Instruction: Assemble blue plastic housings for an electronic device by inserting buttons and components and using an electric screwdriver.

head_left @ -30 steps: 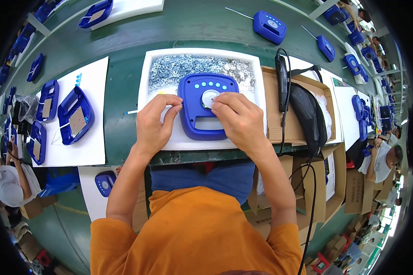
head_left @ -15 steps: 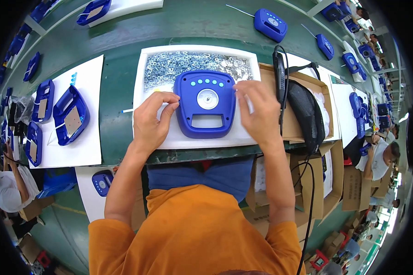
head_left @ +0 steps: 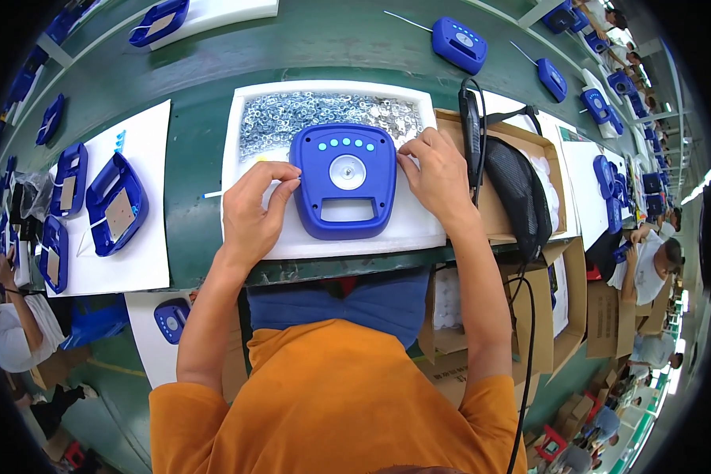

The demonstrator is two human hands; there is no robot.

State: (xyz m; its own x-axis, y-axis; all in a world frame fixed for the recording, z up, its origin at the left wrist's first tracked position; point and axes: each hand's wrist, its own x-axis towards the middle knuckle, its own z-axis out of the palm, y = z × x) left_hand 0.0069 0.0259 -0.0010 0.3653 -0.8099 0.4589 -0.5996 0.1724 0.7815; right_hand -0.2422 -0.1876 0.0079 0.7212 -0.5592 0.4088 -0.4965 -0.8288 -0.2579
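Observation:
A blue plastic housing (head_left: 346, 217) lies on a white foam tray (head_left: 233, 170), face up. It has a row of light-blue buttons, a silver disc (head_left: 347, 171) and a rectangular opening near me. My left hand (head_left: 254, 209) is at its left edge, thumb and forefinger closed in a pinch. At the right edge is my right hand (head_left: 438, 174), its thumb and fingertips also pinched together. What either pinch holds, if anything, is too small or hidden to tell. Behind the housing, many small metal pieces (head_left: 280, 118) fill the tray's far part.
Open blue housings (head_left: 118, 207) lie on a white board (head_left: 152, 237) at left. At right, a cardboard box (head_left: 502, 220) holds a black mesh pouch (head_left: 520, 189), with a black cabled device (head_left: 472, 130) beside it. More blue housings (head_left: 458, 45) sit farther off. Other people work at both sides.
My right hand has drawn its fingers closer together by the housing's right edge. The left hand keeps its pinch at the left edge. The whole view has shifted slightly.

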